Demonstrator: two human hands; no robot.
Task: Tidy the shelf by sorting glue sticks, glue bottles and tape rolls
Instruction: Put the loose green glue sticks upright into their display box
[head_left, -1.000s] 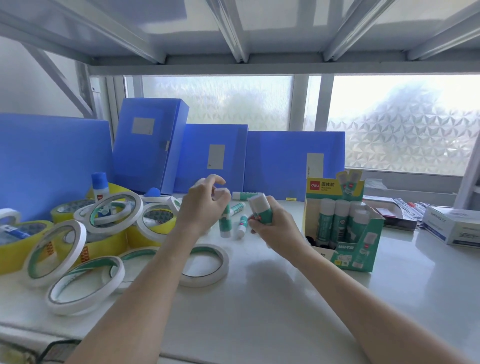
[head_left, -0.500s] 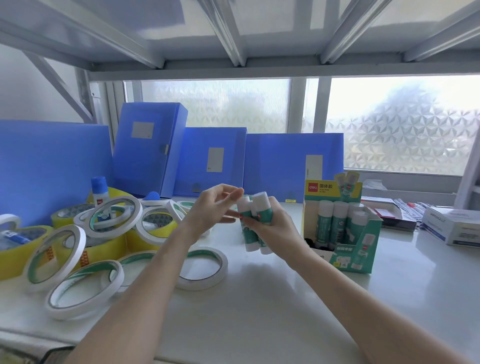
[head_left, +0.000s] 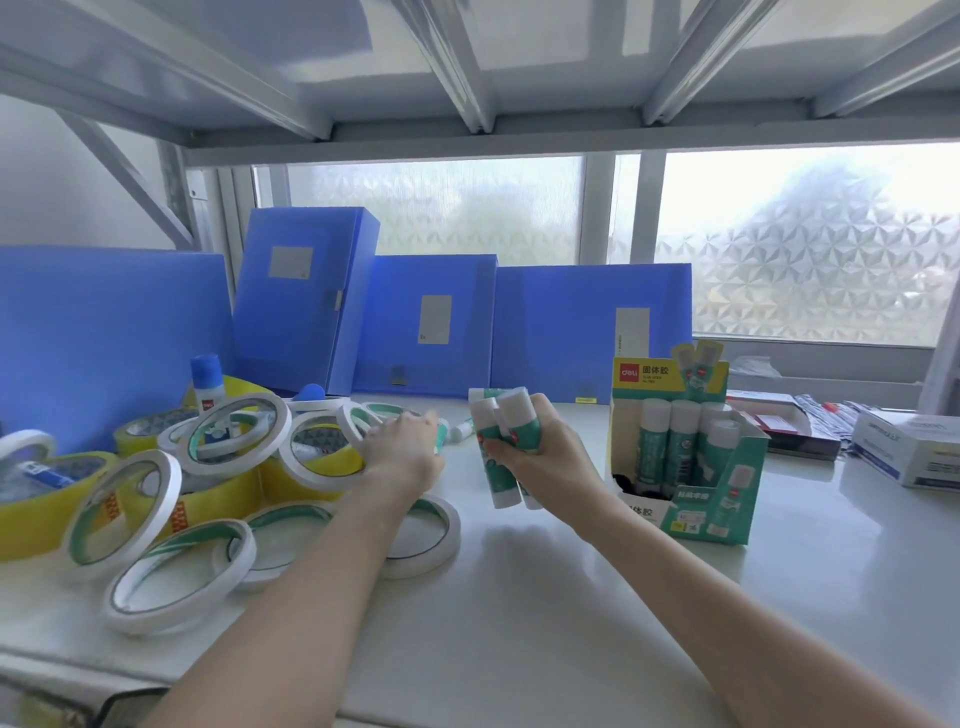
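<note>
Since half a second ago the left hand (head_left: 402, 457) has left the bundle and reached back down to the loose glue sticks (head_left: 457, 432) lying on the white shelf (head_left: 545, 623) behind the tape rolls; its fingers are bent down over one green-and-white stick there, but whether they already pinch it cannot be told, since the hand hides the contact. The right hand (head_left: 540, 457) stays raised above the shelf, its fingers curled tight around a bundle of glue sticks (head_left: 501, 447), white caps up and slightly tilted left, now at least three where one second ago there was one. Just right of that hand stands the green display box (head_left: 727, 499), open at the top, with more glue sticks standing upright inside it. On the left of the shelf lie the white tape rolls (head_left: 171, 587), some flat and some leaning on the yellow tape rolls (head_left: 52, 499) behind them. A blue-capped glue bottle (head_left: 207, 384) stands upright among the rolls, in front of the blue file boxes (head_left: 431, 322) lined along the back. A white carton (head_left: 909, 447) sits at the far right.
</note>
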